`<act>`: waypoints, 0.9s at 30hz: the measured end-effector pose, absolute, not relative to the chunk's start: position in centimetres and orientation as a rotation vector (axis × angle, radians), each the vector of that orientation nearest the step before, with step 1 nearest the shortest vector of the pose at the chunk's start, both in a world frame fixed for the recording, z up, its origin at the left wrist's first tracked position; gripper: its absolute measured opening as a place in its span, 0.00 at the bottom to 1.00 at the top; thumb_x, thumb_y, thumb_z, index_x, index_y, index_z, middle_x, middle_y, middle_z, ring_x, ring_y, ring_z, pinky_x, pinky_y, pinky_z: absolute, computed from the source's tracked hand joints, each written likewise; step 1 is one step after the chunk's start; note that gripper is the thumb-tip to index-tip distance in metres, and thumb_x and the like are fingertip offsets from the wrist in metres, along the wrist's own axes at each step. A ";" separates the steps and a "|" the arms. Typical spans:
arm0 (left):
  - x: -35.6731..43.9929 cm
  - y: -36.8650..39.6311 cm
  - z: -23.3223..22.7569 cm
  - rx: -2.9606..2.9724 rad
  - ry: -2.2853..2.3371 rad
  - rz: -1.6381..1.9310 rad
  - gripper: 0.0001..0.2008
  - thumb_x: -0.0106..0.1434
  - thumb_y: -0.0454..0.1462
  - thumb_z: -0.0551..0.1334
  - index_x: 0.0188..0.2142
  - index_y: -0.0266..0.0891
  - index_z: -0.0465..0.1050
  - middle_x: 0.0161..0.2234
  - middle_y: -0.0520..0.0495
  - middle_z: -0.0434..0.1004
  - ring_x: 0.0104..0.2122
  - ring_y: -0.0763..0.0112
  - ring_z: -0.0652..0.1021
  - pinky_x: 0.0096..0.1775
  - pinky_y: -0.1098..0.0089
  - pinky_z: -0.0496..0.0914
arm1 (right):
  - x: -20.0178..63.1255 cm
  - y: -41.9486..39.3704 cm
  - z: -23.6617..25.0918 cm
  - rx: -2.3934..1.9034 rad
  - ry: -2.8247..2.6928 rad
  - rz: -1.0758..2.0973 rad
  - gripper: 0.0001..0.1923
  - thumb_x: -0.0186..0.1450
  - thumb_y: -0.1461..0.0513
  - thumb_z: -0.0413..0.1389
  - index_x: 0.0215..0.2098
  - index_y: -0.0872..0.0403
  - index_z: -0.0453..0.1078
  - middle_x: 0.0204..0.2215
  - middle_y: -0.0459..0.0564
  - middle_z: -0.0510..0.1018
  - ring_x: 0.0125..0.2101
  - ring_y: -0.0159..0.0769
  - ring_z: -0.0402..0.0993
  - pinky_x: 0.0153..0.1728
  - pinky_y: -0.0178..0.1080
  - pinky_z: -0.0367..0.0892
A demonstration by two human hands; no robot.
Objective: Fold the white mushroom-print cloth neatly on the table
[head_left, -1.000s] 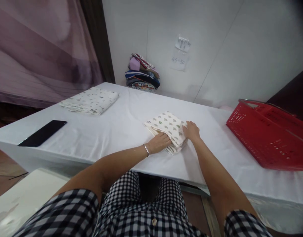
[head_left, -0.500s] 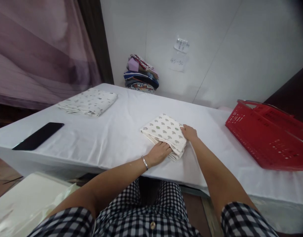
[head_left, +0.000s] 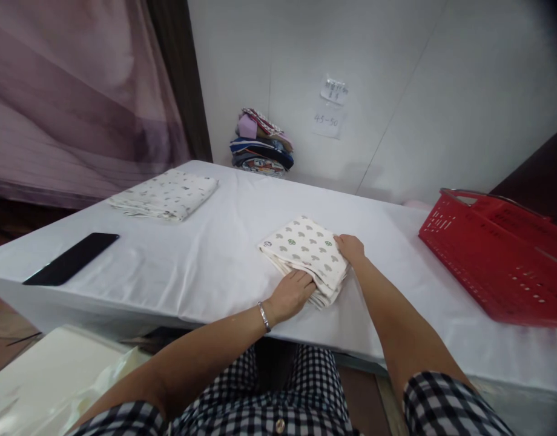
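A folded white cloth with grey and a few green motifs lies on the white-covered table in front of me. At its near edge, my left hand is closed, its fingertips tucked under the top layer and partly hidden. My right hand grips the cloth's right corner, thumb toward the top face; its other fingers are mostly out of sight. Several layers show along the near edge, which looks slightly bunched between the hands.
Another folded patterned cloth lies at the back left, with a black phone-like slab nearer the front edge. A red plastic basket stands at right. Beyond the table's back edge is a stack of folded fabrics by the wall.
The whole view has shifted slightly, so things sit a little lower in the picture. Both hands keep nearly the same place on the cloth.
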State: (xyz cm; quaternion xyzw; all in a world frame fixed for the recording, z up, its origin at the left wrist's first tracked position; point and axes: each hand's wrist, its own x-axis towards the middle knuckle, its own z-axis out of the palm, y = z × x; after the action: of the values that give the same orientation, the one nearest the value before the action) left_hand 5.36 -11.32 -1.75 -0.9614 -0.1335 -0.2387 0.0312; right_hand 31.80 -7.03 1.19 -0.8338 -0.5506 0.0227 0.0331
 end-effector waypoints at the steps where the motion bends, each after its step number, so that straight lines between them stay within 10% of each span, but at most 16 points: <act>1: 5.3 -11.4 -1.8 -2.961 -0.424 -0.733 0.06 0.65 0.32 0.53 0.37 0.36 0.68 0.39 0.44 0.70 0.41 0.65 0.69 0.43 0.63 0.65 | 31.8 -7.1 1.1 -2.566 -1.694 0.075 0.25 0.70 0.52 0.36 0.40 0.54 0.72 0.42 0.56 0.77 0.44 0.41 0.70 0.38 0.37 0.60; 18: 4.9 -11.8 -1.8 -2.911 -0.510 -0.731 0.06 0.65 0.31 0.52 0.37 0.38 0.67 0.38 0.45 0.69 0.39 0.65 0.68 0.42 0.63 0.64 | 30.3 -9.2 1.0 -2.535 -1.709 0.163 0.31 0.67 0.48 0.40 0.64 0.53 0.48 0.55 0.60 0.67 0.53 0.49 0.64 0.48 0.48 0.59; 27: 5.0 -12.0 -2.0 -2.899 -0.512 -0.738 0.05 0.65 0.32 0.53 0.36 0.37 0.67 0.36 0.45 0.69 0.39 0.65 0.68 0.43 0.63 0.64 | 25.2 -9.4 1.0 -2.085 -2.232 0.104 0.29 0.68 0.49 0.42 0.64 0.52 0.50 0.65 0.54 0.48 0.64 0.43 0.40 0.60 0.51 0.41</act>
State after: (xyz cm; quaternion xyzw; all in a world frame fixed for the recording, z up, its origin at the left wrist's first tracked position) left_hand 4.98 -12.04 -2.01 -0.9538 -0.1685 -0.2430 0.0532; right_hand 25.18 -9.36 1.01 -0.6817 -0.7296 0.0341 0.0429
